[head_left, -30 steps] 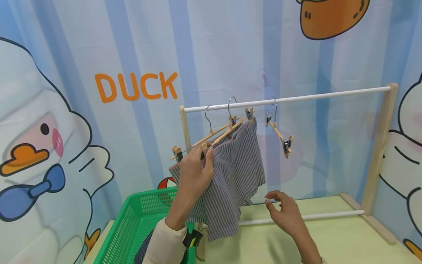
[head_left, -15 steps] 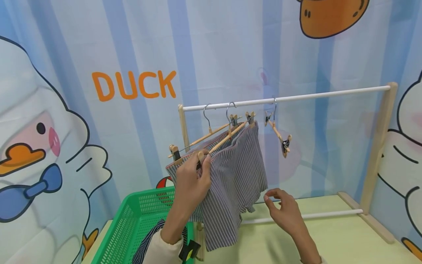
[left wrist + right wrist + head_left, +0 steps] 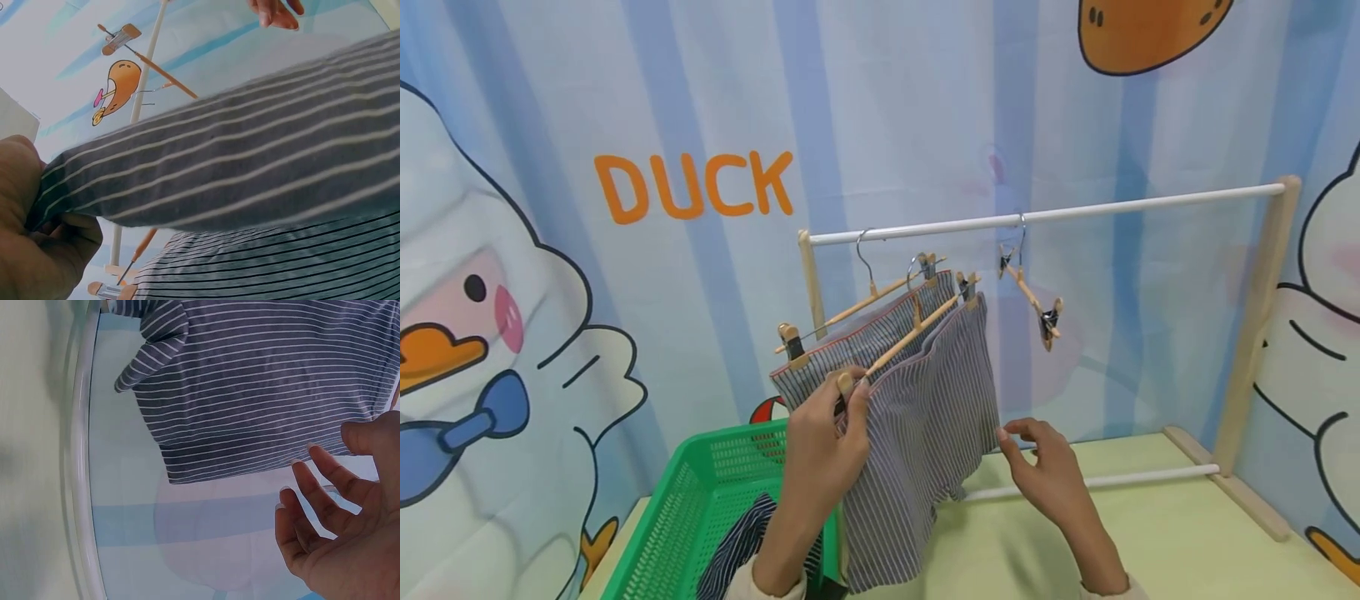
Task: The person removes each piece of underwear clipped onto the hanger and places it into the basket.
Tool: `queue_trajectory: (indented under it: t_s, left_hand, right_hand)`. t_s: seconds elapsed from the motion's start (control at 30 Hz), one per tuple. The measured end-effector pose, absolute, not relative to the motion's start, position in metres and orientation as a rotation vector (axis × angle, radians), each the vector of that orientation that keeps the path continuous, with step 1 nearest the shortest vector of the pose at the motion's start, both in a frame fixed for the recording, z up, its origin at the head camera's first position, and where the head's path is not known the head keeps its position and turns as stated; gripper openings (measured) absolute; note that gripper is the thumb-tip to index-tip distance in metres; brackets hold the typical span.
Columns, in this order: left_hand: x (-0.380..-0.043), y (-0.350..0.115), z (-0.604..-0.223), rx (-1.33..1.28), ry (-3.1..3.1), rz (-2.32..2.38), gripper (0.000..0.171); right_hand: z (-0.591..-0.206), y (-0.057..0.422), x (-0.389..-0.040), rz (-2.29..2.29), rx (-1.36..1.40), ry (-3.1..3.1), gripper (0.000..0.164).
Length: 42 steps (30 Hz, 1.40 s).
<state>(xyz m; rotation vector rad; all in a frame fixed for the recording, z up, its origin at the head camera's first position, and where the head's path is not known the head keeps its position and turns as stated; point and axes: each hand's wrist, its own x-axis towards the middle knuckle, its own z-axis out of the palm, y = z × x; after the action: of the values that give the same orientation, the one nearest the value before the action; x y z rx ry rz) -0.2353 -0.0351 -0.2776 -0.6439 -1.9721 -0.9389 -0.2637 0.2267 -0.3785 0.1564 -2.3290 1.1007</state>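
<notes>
My left hand (image 3: 823, 450) grips the near clip end of a wooden clip hanger (image 3: 898, 346), together with the waistband corner of grey striped shorts (image 3: 917, 442). The hanger's hook sits below the white rail, off it. Behind hangs a second pair of striped shorts (image 3: 797, 385), red-edged at the waist, clipped to another hanger (image 3: 850, 315) on the rail. My right hand (image 3: 1048, 475) has its fingers loosely bent and nothing in them, fingertips close beside the held shorts' leg. In the right wrist view, the striped cloth (image 3: 269, 387) spreads just past those fingers (image 3: 325, 506).
A bare clip hanger (image 3: 1030, 292) hangs from the rail (image 3: 1150, 202) of a wooden-ended rack, right of the shorts. The green basket (image 3: 658, 508) at the left holds dark striped cloth (image 3: 741, 542). A lower white bar (image 3: 1150, 477) crosses above the pale yellow tabletop (image 3: 1157, 550).
My left hand has drawn the hanger and shorts down and toward me. Its hook, at the rail a second ago, is now below it. The right hand has barely moved.
</notes>
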Motion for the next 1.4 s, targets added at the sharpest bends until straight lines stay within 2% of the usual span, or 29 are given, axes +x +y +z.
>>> queue_trajectory:
  t_s: [0.7,1.4]
  left_hand:
    - [-0.213,-0.049,-0.306,-0.577,-2.108,-0.994,0.018]
    - [-0.202,-0.061,-0.317,-0.751,-2.084,-1.062,0.014]
  right_hand:
    - [-0.374,0.230,-0.264,1.099,0.137,-2.271,0.033]
    - [-0.364,0.242,-0.255,1.223,0.028,-2.313,0.055]
